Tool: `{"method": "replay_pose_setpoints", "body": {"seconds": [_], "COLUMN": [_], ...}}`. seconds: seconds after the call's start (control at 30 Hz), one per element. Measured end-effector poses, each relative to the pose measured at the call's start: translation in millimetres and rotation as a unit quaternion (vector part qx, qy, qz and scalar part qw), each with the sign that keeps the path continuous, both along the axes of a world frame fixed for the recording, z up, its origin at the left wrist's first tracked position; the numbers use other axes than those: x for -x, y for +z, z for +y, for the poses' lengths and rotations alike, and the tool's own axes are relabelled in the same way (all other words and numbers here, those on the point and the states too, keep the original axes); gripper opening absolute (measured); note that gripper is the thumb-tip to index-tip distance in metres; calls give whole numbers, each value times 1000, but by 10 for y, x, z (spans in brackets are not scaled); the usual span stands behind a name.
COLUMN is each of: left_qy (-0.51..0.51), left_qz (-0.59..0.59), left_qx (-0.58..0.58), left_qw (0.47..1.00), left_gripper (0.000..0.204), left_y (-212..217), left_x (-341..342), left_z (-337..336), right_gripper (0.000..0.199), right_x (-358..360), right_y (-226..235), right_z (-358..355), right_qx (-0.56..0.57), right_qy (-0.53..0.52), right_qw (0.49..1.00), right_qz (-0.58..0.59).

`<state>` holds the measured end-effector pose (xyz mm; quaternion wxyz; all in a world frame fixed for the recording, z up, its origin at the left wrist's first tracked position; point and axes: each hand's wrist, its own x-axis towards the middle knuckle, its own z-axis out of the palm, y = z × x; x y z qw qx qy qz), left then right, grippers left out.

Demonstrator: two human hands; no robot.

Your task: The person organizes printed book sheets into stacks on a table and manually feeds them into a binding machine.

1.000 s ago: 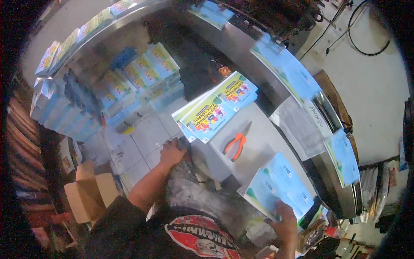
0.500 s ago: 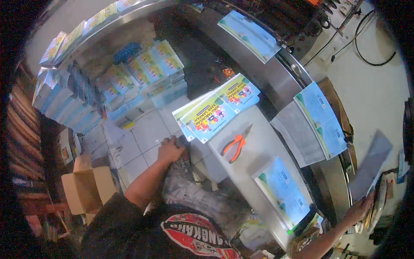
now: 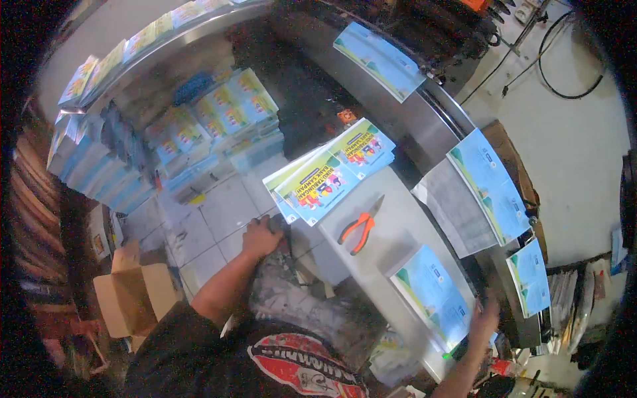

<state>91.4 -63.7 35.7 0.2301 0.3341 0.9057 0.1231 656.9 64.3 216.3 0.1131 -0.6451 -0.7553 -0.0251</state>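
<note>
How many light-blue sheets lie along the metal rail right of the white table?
3: an upper sheet, a middle sheet beside the grey paper, and a lower sheet. Others may be hidden underneath.

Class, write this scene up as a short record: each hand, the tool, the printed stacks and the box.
Left hand: left of the white bench
Right hand: blurred, beside the blue-topped stack; grip unclear
Tool: orange-handled pliers, lying between the two bench stacks
Far bench stack: yellow-and-blue printed covers
Near bench stack: blue-topped
Box: open cardboard box, lower left
</note>
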Motion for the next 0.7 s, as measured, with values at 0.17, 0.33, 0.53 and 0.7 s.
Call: {"method": "replay_pose_setpoints", "body": {"seconds": [0.17,0.33,0.53,0.7], "left_qy": [-4,-20,-12,2], "left_qz": [-16,34,11,4], "left_qx": [-10,-34,-21,-4], "left_qw": [1000,999,1000,1000], "left_gripper": [66,67,70,70], "left_y": [-1,-169,-174,-97], "left_x": [-27,-20,22,22], "left_z": [41,-8,41,18], "right_gripper": [88,84,31,37], "right_x": [1302,1197,929,145], "right_y": [95,75,639,1187], "right_z": [-912,-1202,-798,-167], "right_qx": [102,167,248,3], "right_qy": [169,165,130,-62], "right_qw": [977,970,955,998], "right_qz": [-85,-65,93,-26]}}
